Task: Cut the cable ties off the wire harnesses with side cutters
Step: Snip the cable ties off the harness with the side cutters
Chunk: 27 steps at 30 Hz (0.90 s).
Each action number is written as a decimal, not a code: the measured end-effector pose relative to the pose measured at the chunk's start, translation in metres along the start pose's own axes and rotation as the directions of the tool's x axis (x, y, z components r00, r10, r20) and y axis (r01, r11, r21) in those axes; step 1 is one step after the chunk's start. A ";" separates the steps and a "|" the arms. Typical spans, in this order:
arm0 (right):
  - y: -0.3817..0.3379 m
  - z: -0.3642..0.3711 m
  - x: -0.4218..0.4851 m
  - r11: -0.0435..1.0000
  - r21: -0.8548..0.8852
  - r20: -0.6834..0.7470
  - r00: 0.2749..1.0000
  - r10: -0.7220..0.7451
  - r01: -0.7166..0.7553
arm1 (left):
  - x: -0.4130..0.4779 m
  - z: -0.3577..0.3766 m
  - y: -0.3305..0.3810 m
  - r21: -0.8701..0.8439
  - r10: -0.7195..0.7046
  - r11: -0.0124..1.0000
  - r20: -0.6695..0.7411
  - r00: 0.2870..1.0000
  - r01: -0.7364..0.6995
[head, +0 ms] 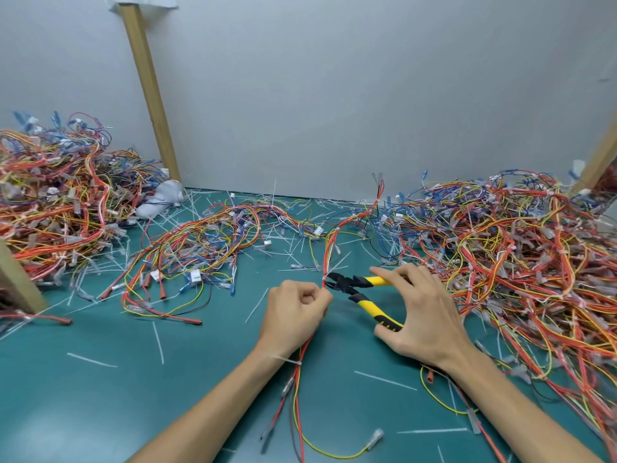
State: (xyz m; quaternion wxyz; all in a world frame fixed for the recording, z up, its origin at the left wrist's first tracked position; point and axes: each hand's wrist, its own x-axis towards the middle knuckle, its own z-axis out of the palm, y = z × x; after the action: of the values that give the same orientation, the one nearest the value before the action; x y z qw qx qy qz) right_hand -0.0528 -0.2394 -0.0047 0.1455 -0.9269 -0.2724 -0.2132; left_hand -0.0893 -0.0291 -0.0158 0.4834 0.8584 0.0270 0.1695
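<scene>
The left hand (295,310) is fisted round the harness (329,252), which runs away from the person up the mat (100,396), its tie (324,279) just above that fist, at the parted tips of the cutters (354,287), which the right hand (420,309) grips crosswise from the right.

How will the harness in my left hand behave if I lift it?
Probably floppy: the harness lies in loose curves below the left hand. Likely light: just a few thin wires. Its far end could snag the pile.
</scene>
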 end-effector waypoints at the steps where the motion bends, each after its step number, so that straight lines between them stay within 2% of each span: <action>1: 0.000 0.000 0.000 1.000 -0.001 0.001 1.000 0.002 -0.002 | 0.000 0.001 0.000 0.022 0.028 0.999 -0.004 1.000 -0.028; 7: 0.000 0.000 0.000 1.000 -0.006 0.011 1.000 0.003 -0.003 | -0.004 0.007 0.001 0.155 0.168 0.974 -0.011 0.986 -0.165; 27: -0.001 0.001 0.001 1.000 0.014 0.003 1.000 0.012 -0.012 | -0.003 0.005 0.001 0.154 0.160 0.976 -0.017 0.987 -0.156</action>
State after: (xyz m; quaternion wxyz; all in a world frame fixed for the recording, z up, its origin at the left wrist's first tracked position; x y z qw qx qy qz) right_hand -0.0527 -0.2378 -0.0053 0.1529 -0.9279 -0.2684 -0.2089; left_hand -0.0905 -0.0347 -0.0184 0.4012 0.8896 -0.0213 0.2174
